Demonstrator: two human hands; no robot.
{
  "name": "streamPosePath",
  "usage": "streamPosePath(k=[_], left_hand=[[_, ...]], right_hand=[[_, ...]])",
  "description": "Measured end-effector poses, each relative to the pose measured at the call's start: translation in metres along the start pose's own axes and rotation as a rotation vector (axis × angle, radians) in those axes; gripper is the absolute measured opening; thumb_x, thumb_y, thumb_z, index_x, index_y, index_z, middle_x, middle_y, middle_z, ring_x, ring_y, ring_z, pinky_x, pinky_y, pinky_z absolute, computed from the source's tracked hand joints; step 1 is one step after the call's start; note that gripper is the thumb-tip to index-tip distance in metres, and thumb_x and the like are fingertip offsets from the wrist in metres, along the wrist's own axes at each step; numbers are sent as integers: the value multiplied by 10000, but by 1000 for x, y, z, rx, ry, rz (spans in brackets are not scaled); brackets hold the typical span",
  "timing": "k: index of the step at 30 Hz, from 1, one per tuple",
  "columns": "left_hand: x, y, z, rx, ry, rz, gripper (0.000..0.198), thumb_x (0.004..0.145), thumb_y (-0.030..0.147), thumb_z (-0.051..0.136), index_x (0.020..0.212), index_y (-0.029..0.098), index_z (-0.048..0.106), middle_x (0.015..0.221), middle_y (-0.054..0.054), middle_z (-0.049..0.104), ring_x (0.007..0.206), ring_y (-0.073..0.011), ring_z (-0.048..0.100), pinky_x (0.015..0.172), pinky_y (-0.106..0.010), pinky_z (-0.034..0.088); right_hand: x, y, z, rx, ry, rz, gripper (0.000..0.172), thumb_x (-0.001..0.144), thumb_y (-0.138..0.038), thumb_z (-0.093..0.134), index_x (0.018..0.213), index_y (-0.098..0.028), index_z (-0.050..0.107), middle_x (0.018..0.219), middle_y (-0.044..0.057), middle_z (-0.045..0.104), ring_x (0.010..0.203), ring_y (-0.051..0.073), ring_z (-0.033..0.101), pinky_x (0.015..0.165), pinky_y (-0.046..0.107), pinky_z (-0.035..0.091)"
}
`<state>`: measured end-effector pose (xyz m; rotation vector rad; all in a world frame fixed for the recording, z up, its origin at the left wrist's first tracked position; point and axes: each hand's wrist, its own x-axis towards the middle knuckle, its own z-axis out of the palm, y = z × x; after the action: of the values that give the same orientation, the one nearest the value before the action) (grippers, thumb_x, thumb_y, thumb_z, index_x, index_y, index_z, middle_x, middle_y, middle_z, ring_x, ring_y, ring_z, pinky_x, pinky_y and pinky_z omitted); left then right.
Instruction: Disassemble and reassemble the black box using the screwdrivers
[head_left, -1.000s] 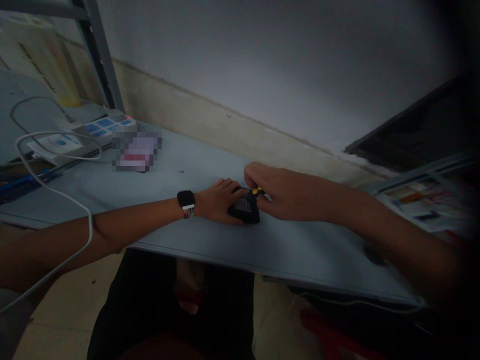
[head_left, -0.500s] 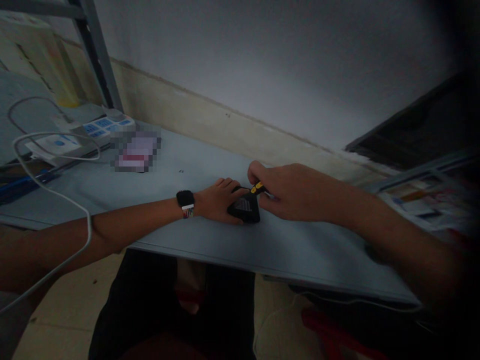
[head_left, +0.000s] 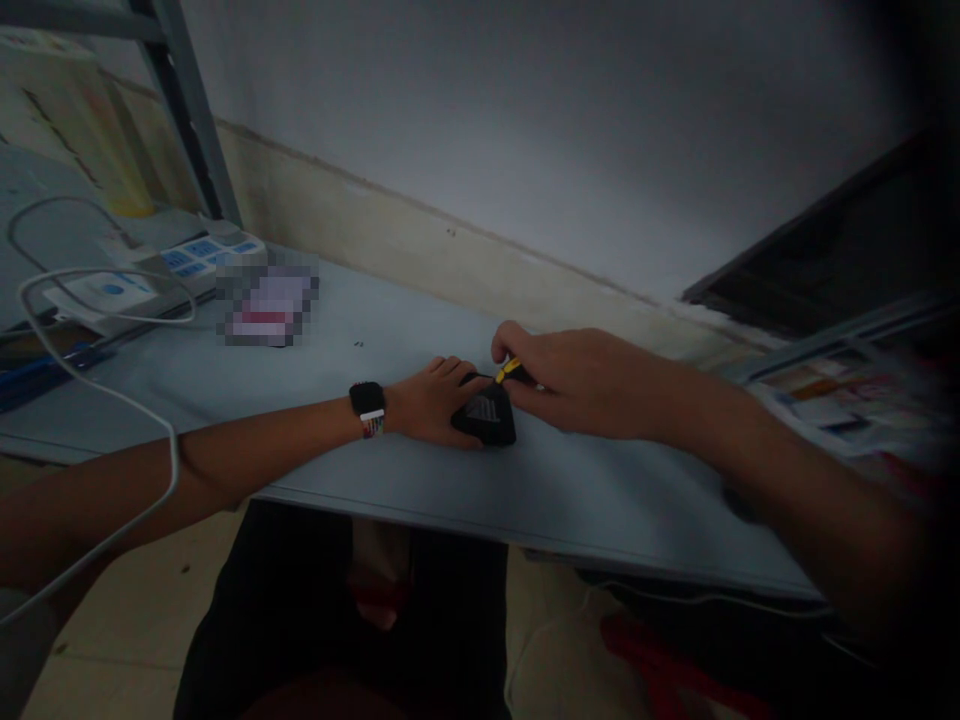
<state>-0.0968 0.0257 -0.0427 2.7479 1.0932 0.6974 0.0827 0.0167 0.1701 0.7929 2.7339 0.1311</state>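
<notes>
A small black device [head_left: 489, 415] with a grey pattern on its face lies on the grey-blue desk [head_left: 360, 470]. My left hand [head_left: 439, 402] is on its left side, thumb along the near edge and fingers at the far side, gripping it. A black watch [head_left: 367, 398] is on the left wrist. My right hand [head_left: 559, 375] is closed around a yellow and black tool [head_left: 509, 369], its tip at the far right part of the device. The rest of the tool is hidden by the fingers.
A blurred-out phone-like item [head_left: 270, 305] lies to the left, beside a white power strip [head_left: 180, 265] with a plug. A white cable [head_left: 169, 440] crosses over my left forearm. The wall [head_left: 420, 240] runs behind the desk. Papers [head_left: 825, 400] are at the right.
My right hand has turned slightly, and the yellow and black tool now sits at a different angle over the device. My left hand stays on the device.
</notes>
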Motion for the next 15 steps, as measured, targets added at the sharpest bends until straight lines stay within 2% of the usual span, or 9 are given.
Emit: streamPosePath(k=[2,4,7,11,15], left_hand=[[0,0,0,7,-8,-3,1011,908,873,637,1575,122,526,1457,-220,604,1306,-404,559,1166,-565,435],[0,1,0,15,-11,-9,994,910,872,635,1550,117,552,1423,-221,619,1292,-407,561,1159,-564,437],[0,0,2,17,-5,-10,996,907,866,644,1540,102,556,1412,-235,624,1300,-418,557,1160,-564,436],[-1,-1,4,10,12,-3,1011,901,858,655,1575,116,518,1506,-249,580,1340,-423,539,1176,-574,424],[0,0,1,17,-4,-4,983,911,865,633,1541,116,545,1445,-233,606,1303,-411,550,1154,-562,437]], right_hand=[[-1,0,-2,81,-37,0,195,1091,-301,484,1206,-178,582,902,69,787,685,205,675,645,325,352],[1,-1,-1,60,-46,-13,232,1127,-345,448,1192,-174,591,905,86,787,710,216,683,649,329,347],[9,-3,4,-140,-10,23,374,1166,-422,386,1138,-166,657,840,113,779,707,249,682,627,345,268],[14,-7,12,-344,35,100,490,1177,-417,339,1021,-166,729,825,148,789,725,274,704,636,362,188],[7,-12,7,-255,27,118,367,1136,-383,412,1246,-148,672,818,115,793,672,253,683,624,354,215]])
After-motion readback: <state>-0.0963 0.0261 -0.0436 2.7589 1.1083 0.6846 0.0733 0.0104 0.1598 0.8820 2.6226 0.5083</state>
